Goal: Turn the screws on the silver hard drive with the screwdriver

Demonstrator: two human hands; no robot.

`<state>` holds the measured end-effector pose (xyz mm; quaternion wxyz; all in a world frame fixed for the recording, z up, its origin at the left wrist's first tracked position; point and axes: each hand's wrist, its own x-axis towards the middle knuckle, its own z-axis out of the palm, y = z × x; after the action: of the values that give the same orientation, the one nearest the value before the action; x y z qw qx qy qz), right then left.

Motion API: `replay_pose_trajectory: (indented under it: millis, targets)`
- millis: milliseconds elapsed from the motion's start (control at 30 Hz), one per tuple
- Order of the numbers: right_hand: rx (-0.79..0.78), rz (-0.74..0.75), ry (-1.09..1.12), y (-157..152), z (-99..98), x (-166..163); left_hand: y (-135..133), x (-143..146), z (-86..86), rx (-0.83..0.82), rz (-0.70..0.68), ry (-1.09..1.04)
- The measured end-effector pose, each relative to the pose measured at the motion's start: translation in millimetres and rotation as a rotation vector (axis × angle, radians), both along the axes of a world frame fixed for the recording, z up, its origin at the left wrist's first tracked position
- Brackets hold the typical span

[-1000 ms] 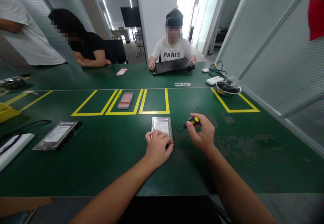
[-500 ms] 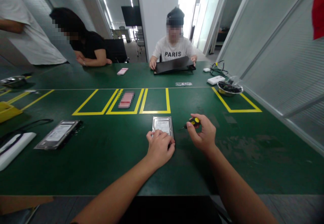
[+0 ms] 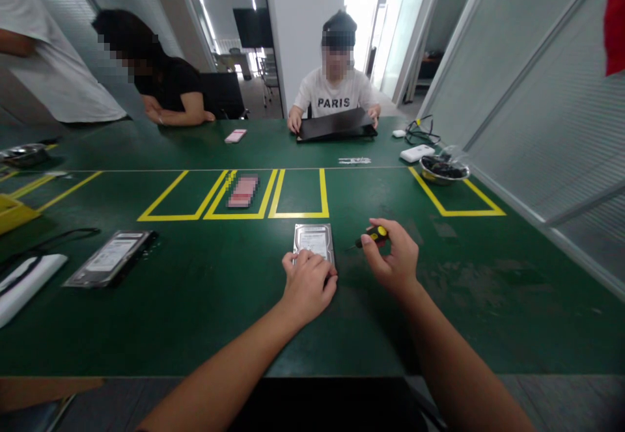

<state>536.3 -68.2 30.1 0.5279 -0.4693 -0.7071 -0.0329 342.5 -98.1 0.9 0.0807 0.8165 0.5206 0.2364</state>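
Note:
A silver hard drive (image 3: 313, 239) lies flat on the green table (image 3: 205, 315) just in front of me. My left hand (image 3: 308, 283) rests on its near end, fingers curled over the edge. My right hand (image 3: 393, 259) is to the right of the drive, closed round a small black and yellow screwdriver (image 3: 371, 236) whose tip points left toward the drive.
A second hard drive (image 3: 110, 257) and a white device (image 3: 24, 281) lie at the left. Yellow tape boxes (image 3: 299, 215) mark the table's middle. A metal bowl (image 3: 443, 170) sits at the right. One person across holds a black panel (image 3: 336, 125); two more are at the far left.

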Motion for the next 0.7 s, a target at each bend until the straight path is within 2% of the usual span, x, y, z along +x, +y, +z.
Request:
replay_pose_trajectory:
  millis: [267,400,700]
  targets:
    - [-0.155,0.081,0.254,2.7,-8.1,4.4,-1.1,-2.9,-2.4,0.033,-0.013,0.024]
    - [-0.167,0.159,0.249,0.9,-6.0,3.1,-1.3,-2.9,-2.3,0.042,-0.012,0.022]
    - [-0.193,0.213,0.197,-1.0,-4.9,3.1,-1.1,-3.1,-1.2,0.037,-0.004,0.035]
